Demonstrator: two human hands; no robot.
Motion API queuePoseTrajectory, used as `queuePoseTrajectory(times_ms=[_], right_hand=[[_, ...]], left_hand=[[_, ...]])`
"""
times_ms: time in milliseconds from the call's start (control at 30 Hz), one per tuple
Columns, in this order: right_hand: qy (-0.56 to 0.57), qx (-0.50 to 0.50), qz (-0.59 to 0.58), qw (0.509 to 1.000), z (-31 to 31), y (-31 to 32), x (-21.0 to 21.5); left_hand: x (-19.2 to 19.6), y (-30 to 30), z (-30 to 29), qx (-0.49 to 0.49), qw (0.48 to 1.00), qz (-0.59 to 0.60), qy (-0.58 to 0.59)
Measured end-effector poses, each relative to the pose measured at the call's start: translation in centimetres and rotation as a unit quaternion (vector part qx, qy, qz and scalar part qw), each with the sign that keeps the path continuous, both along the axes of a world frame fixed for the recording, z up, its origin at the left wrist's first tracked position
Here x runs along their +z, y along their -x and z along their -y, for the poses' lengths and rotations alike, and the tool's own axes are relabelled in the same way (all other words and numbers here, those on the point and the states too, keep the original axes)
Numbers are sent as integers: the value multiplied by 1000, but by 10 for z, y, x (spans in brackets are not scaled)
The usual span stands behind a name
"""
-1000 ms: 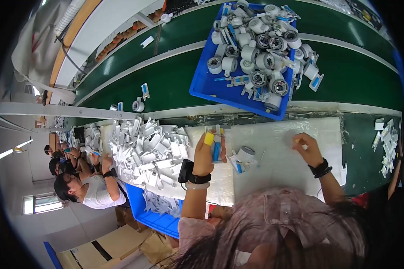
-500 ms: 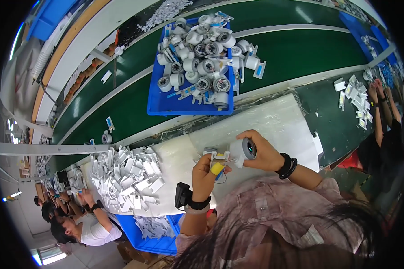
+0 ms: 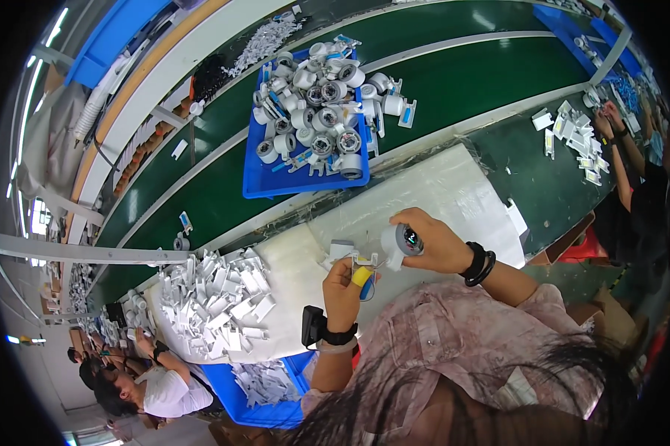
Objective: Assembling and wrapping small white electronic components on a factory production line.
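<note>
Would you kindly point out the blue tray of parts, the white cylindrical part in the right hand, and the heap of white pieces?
blue tray (image 3: 269, 184): head view, bare floor near its corner.
white cylindrical part (image 3: 400, 241): head view, its round end.
heap of white pieces (image 3: 216, 301): head view, middle of the pile.

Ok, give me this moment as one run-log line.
left hand: holds small blue-and-white part, yellow fingertip cover | right hand: holds white cylindrical part | hands over white mat | blue tray beyond

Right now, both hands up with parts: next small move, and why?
Probably bring the two together: the right hand holds a white round part just beside the small piece with a yellow tip in the left hand, a small gap between.
</note>
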State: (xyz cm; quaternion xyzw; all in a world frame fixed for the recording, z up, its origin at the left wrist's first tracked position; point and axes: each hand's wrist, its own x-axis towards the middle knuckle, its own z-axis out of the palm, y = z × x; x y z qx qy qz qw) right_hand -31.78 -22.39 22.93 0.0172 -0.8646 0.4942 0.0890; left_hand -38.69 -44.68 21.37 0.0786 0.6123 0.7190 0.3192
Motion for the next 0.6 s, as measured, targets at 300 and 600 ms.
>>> queuePoseTrajectory(times_ms=[300,600], right_hand=[[-12,6,-27,1000,3,-11,-2],[-21,9,-26,999,6,-14,-4]], left_hand=[[5,-11,4,-17,999,-35,-5],[2,-12,9,-26,999,-36,14]])
